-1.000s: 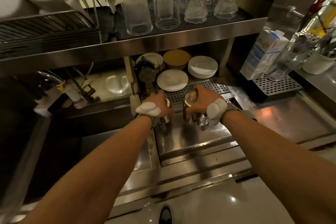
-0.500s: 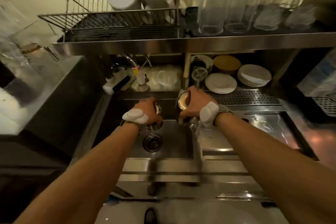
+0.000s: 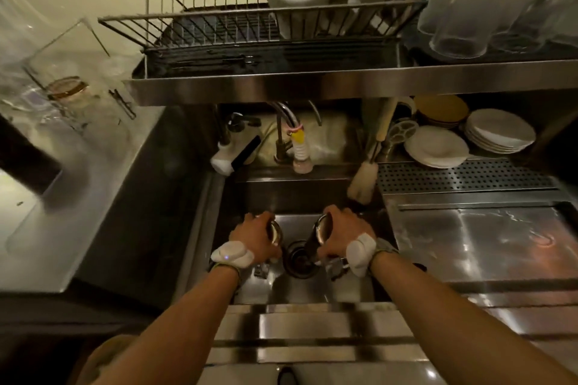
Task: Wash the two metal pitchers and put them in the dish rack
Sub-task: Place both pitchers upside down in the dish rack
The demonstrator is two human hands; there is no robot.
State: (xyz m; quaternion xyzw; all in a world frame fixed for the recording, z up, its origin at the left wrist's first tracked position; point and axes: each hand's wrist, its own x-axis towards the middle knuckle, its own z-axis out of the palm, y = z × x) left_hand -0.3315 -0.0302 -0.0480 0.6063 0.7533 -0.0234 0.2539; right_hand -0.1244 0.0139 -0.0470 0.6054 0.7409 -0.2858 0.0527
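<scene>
Two metal pitchers hang low inside the sink [image 3: 294, 194], neither yet in the rack. The left pitcher [image 3: 274, 233] and right pitcher [image 3: 322, 230] lie on the inner side of each fist, mouths turned toward one another above the drain [image 3: 297, 259]; the right one appears to slant down toward it. Left hand [image 3: 253, 237] and right hand [image 3: 341, 234] each curl tight round a pitcher, forearms parallel. The faucet [image 3: 283, 122] stands ahead between them, with the dish rack [image 3: 250, 28] overhead.

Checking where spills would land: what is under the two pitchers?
The sink basin, its round drain between left pitcher and right pitcher. Left hand and right hand cover most of each; their bases are hidden.
</scene>
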